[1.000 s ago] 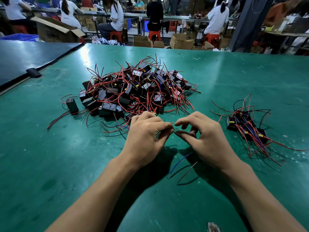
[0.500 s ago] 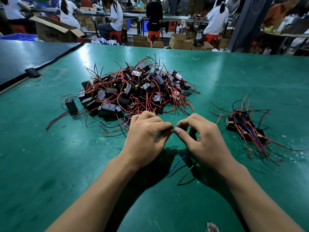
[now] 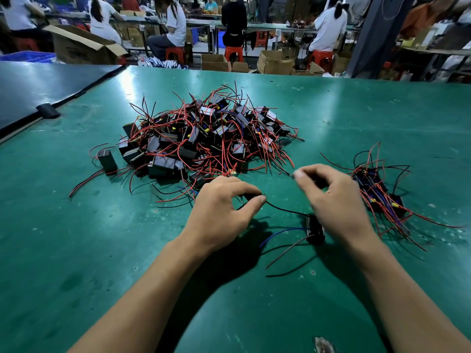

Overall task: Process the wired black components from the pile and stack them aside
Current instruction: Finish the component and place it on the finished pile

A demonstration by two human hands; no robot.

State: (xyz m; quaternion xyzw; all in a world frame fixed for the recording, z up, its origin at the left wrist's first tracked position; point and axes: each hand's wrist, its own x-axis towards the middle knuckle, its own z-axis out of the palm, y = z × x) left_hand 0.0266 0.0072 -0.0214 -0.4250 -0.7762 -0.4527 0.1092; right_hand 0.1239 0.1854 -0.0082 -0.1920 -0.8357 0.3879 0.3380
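A big pile of black box components [image 3: 204,141] with red wires lies in the middle of the green table [image 3: 76,238]. A small stack of the same components [image 3: 377,192] lies at the right. My left hand [image 3: 224,212] pinches the end of a black wire [image 3: 283,208] between thumb and forefinger. That wire runs to one black component [image 3: 314,229], which sits partly under my right hand [image 3: 336,200]. Its blue and red wires trail toward me. My right hand is blurred, its fingers curled and thumb and forefinger close together; I cannot tell whether they hold anything.
One loose component [image 3: 107,160] stands left of the pile. A dark table [image 3: 38,87] adjoins at the far left, with a black clip [image 3: 47,110] on the seam. Beyond the far edge are cardboard boxes [image 3: 84,47] and seated people on red stools.
My hands, which met fingertip to fingertip over the wire ends, have parted. The right hand moved right and away from me, baring the component and the black wire stretched between the hands.
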